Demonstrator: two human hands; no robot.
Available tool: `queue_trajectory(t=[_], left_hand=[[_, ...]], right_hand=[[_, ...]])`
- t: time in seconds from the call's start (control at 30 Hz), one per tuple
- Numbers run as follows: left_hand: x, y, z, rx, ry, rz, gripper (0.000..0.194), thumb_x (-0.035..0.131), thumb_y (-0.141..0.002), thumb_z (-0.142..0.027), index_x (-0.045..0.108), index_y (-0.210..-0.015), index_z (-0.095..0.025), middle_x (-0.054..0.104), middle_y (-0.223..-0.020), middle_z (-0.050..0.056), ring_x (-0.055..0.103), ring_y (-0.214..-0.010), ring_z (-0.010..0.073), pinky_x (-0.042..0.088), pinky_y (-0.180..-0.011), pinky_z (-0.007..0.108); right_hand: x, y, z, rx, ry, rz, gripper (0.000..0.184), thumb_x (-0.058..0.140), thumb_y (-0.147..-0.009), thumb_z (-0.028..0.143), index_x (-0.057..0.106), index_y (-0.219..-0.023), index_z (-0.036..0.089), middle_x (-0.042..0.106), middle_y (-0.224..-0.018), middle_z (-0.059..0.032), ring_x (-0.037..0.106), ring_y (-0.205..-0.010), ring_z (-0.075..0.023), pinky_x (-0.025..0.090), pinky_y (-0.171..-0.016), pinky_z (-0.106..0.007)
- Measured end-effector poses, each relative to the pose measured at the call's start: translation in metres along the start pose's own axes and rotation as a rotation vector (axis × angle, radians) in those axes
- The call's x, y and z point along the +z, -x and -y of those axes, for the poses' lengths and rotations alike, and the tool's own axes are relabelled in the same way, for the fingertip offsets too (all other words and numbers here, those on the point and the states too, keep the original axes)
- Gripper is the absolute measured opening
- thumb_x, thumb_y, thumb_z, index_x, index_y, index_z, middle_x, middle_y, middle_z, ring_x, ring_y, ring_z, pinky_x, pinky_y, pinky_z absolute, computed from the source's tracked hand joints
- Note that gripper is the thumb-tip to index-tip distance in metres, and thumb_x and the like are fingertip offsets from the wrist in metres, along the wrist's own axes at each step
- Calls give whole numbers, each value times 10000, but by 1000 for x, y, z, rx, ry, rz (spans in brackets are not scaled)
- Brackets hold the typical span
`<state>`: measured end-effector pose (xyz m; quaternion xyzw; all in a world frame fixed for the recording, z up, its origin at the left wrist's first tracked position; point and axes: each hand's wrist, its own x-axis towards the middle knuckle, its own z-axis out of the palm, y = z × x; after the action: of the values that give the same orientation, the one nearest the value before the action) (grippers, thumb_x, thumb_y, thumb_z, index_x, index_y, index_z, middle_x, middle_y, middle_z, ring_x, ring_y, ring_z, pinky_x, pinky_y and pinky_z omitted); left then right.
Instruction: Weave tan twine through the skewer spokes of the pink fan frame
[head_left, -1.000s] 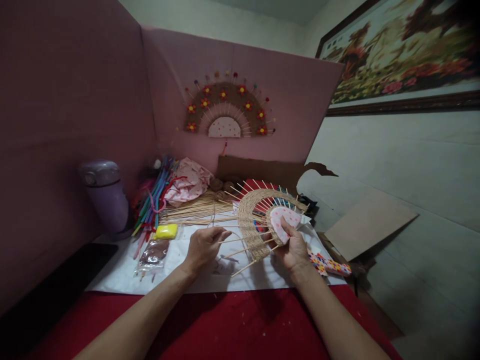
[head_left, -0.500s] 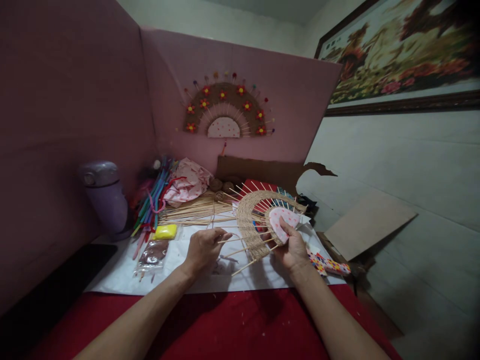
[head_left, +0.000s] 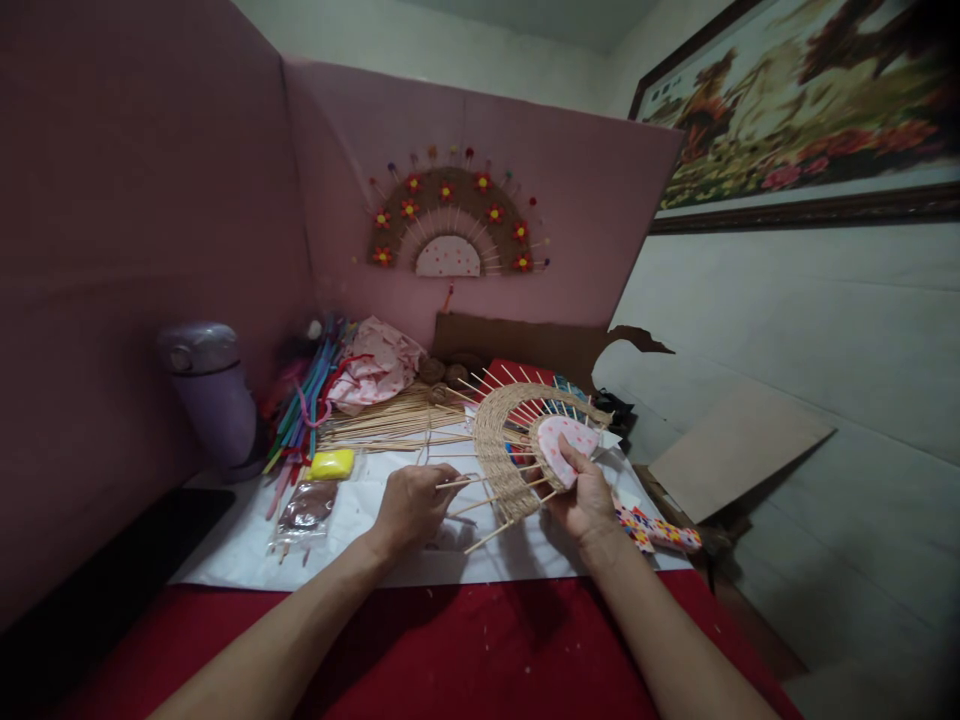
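A half-round fan of thin wooden sticks woven with a band of brown twine (head_left: pixel 491 440) is tilted over the table. My right hand (head_left: pixel 589 500) grips it at its half-round centre piece of white cloth with pink dots (head_left: pixel 564 447), thumb on top and fingers mostly hidden underneath. Bare stick ends stick out past the woven band. Beside the lower left stick ends, my left hand (head_left: pixel 415 505) is closed in a pinch on the thin twine, whose strand (head_left: pixel 428 440) comes down from a small ball behind; the fingertips are partly hidden.
A finished fan with red flowers (head_left: pixel 446 190) hangs on the pink board. Loose sticks (head_left: pixel 397 420), pipe cleaners (head_left: pixel 311 370), dotted cloth (head_left: pixel 379 365) and bagged clay (head_left: pixel 307 505) lie on white paper. A purple bottle (head_left: pixel 214 400) stands left; cardboard (head_left: pixel 742 445) leans right.
My left hand has dipped slightly and turned at the stick ends, its fingertips now lower. The fan and my right hand have barely moved.
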<state>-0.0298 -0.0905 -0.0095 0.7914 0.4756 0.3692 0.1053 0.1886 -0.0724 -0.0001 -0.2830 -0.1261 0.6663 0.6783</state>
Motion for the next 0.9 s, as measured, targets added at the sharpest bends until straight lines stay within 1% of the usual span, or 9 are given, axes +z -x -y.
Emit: queue_trajectory(t=[0.17,0.27,0.33,0.43,0.6,0.73,0.9], left_hand=[[0,0,0,-7,-6,25,223,516,-829,-328,711,-788,-230,705,-736,51,636,-666,153,390,-589,212],[0,-1,1,-16,-33,38,237,505,-833,-338,712,-789,-230,703,-726,52,634,-668,154,389,-590,212],[0,-1,1,-25,-41,39,238,508,-831,-345,713,-785,-232,702,-719,51,632,-663,153,387,-587,211],[0,0,1,-33,-54,33,246,507,-832,-354,712,-781,-229,702,-713,51,630,-653,152,383,-584,214],[-1,-1,-1,-58,-65,34,254,497,-838,-351,707,-784,-219,704,-724,53,633,-665,154,376,-584,217],[-3,-3,-1,-91,-65,42,252,499,-835,-342,704,-798,-200,705,-732,56,628,-664,156,361,-577,222],[-3,-4,0,-69,-55,48,301,471,-844,-358,702,-750,-191,679,-675,43,572,-587,131,320,-545,226]], right_hand=[[-3,-1,0,6,15,27,145,634,-708,143,620,-852,138,698,-689,-37,646,-570,-173,561,-543,-311],[-3,-1,0,12,17,29,153,633,-708,144,624,-861,142,701,-696,-36,652,-588,-180,565,-573,-328],[-3,-1,0,14,12,23,155,631,-709,141,625,-864,145,702,-696,-31,650,-579,-176,565,-570,-326],[-2,0,0,10,9,13,147,636,-706,139,623,-853,145,700,-685,-30,644,-561,-172,556,-523,-305],[1,0,0,-8,-14,-44,165,600,-715,90,617,-869,148,700,-685,-30,643,-561,-168,534,-460,-281],[1,1,-1,-2,-4,-31,152,597,-723,101,615,-867,148,698,-678,-24,639,-546,-159,544,-481,-282],[2,3,-1,4,19,-7,117,593,-726,115,611,-837,147,691,-665,-21,634,-529,-152,564,-536,-295]])
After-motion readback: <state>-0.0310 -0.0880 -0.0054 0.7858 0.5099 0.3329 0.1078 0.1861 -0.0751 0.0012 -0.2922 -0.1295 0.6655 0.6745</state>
